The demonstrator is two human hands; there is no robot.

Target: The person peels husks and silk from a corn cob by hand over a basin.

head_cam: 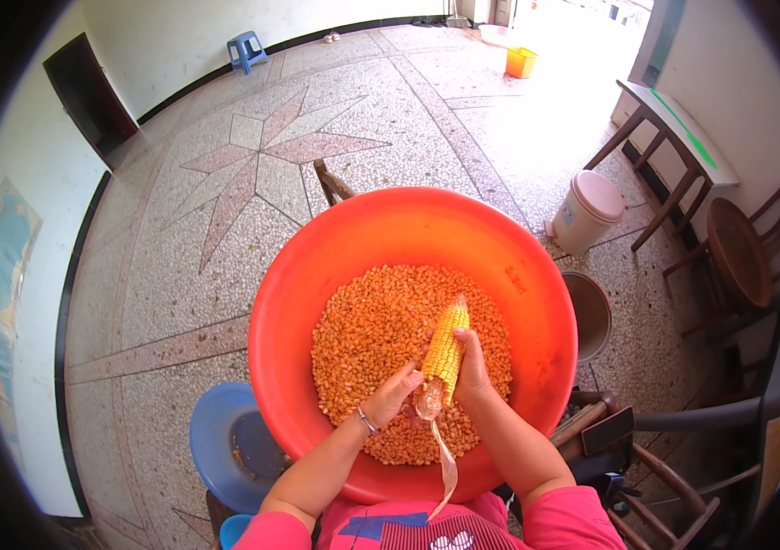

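Observation:
Both of my hands are on a yellow ear of corn (446,340), held over a large red plastic basin (424,216). My right hand (472,368) grips the ear along its right side. The thumb of my left hand (393,395) presses near the lower end, where bare cob shows; the left fingers are partly hidden behind it. A strip of dry husk (446,464) hangs from that end towards my shirt. Loose corn kernels (376,330) cover the bottom of the basin beneath my hands. A bracelet circles my left wrist.
A blue basin (225,440) with some bits in it sits at the left. To the right stand a round open container (586,316), a lidded bin (586,213), a phone (608,431) and wooden chairs (740,254). A yellow bucket (520,62) and blue stool (247,52) are farther off.

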